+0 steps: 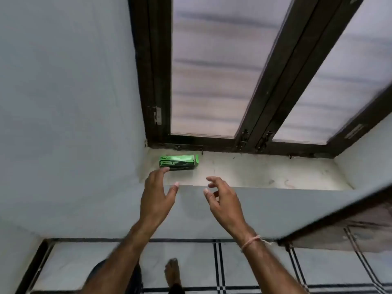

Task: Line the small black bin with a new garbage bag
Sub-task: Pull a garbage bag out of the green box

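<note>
Fingers spread and empty on both my left hand (156, 196) and right hand (222, 200), near the green garbage-bag box (178, 162) lying on the windowsill (265, 172).

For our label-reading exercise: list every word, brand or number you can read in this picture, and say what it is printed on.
"GARBAGE", partly blurred: dark band on the small green cardboard box on the white stone window sill.
Brand line above it: too blurred to read.
Smaller print on the box: unreadable.
No other text visible.
</note>
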A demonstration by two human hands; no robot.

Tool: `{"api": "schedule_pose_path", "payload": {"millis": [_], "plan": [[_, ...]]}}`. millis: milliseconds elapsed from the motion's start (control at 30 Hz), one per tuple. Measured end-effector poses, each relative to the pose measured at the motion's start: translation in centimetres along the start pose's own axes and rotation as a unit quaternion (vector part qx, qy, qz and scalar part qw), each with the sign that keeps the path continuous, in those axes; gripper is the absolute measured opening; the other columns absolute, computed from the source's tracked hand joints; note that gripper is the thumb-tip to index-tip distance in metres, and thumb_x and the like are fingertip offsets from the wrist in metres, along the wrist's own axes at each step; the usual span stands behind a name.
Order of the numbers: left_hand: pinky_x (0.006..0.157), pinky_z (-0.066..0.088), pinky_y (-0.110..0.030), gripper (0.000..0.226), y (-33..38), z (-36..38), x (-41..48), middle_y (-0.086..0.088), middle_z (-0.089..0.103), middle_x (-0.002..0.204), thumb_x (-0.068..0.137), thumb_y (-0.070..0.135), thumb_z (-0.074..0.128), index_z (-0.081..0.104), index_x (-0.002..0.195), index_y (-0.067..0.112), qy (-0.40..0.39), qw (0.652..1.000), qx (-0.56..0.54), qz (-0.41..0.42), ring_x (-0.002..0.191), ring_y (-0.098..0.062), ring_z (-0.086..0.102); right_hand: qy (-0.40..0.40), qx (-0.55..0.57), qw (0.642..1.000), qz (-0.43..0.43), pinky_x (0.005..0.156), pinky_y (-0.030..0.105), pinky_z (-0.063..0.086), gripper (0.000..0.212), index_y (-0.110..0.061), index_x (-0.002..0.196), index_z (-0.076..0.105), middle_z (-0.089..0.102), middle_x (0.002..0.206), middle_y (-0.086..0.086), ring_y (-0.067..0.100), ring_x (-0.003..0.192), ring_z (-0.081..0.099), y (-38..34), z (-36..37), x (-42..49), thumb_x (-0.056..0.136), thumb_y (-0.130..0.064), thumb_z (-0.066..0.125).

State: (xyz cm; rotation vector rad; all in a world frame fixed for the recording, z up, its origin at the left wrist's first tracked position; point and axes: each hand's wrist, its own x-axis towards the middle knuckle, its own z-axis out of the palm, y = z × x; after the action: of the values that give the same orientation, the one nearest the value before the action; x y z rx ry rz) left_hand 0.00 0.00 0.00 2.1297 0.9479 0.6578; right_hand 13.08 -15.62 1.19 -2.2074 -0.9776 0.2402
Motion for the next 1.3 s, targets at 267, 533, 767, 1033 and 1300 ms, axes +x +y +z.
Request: {"api": "schedule_pose_path", "payload": {"millis": [267,533,767,1033,1300], "plan": [[0.107,0.044,-0.050,0.073,-2.7,4.9,10.4,-0.008,0.032,0.162,0.089,0.045,0.074,0.043,0.152,0.027,-0.101,0.979,0.173,-0.027,0.149,-0.030,0.028,-0.079,0.037,0.993,0.077,0.094,0.032,0.058,0.055,-0.027,0.154,0.044,0.054,0.144,-0.001,0.009,0.094,0.066,2.8,3.2,10.8,0.103,-0.033,0.063],[0.083,0.049,-0.035,0.054,-4.9,5.3,13.4,0.000,0.059,0.127,0.089,0.040,0.075,0.058,0.139,0.030,-0.135,0.976,0.172,-0.010,0.124,-0.023,0.045,-0.174,0.063,0.983,-0.002,0.099,0.040,0.057,0.052,-0.025,0.142,0.054,0.059,0.132,0.001,0.016,0.110,0.062,4.8,6.1,16.8,0.094,-0.030,0.074],[0.088,0.042,-0.024,0.060,-4.6,3.7,12.5,0.004,0.063,0.116,0.082,0.054,0.066,0.064,0.135,0.026,-0.102,0.994,0.025,-0.023,0.111,-0.018,0.052,-0.142,0.362,0.913,0.121,0.069,0.031,0.059,0.017,-0.015,0.105,0.067,0.073,0.099,0.005,0.015,0.072,0.071,5.5,3.9,17.3,0.092,-0.012,0.078],[0.091,0.045,-0.020,0.057,-2.6,3.3,12.1,0.007,0.064,0.124,0.081,0.041,0.073,0.064,0.135,0.026,-0.073,0.993,-0.066,-0.066,0.116,-0.013,0.059,-0.075,0.106,0.987,-0.093,0.098,0.025,0.041,0.043,-0.036,0.131,0.069,0.061,0.128,-0.017,0.006,0.120,0.049,5.4,2.7,17.9,0.092,-0.020,0.072],[0.089,0.047,-0.023,0.059,-1.5,3.2,11.7,0.007,0.066,0.119,0.077,0.044,0.076,0.066,0.133,0.029,-0.028,0.996,-0.044,-0.072,0.112,-0.013,0.059,-0.104,0.267,0.954,-0.087,0.082,0.022,0.057,0.026,-0.018,0.113,0.074,0.070,0.106,-0.007,0.008,0.098,0.068,4.4,1.0,17.7,0.090,-0.024,0.081]]}}
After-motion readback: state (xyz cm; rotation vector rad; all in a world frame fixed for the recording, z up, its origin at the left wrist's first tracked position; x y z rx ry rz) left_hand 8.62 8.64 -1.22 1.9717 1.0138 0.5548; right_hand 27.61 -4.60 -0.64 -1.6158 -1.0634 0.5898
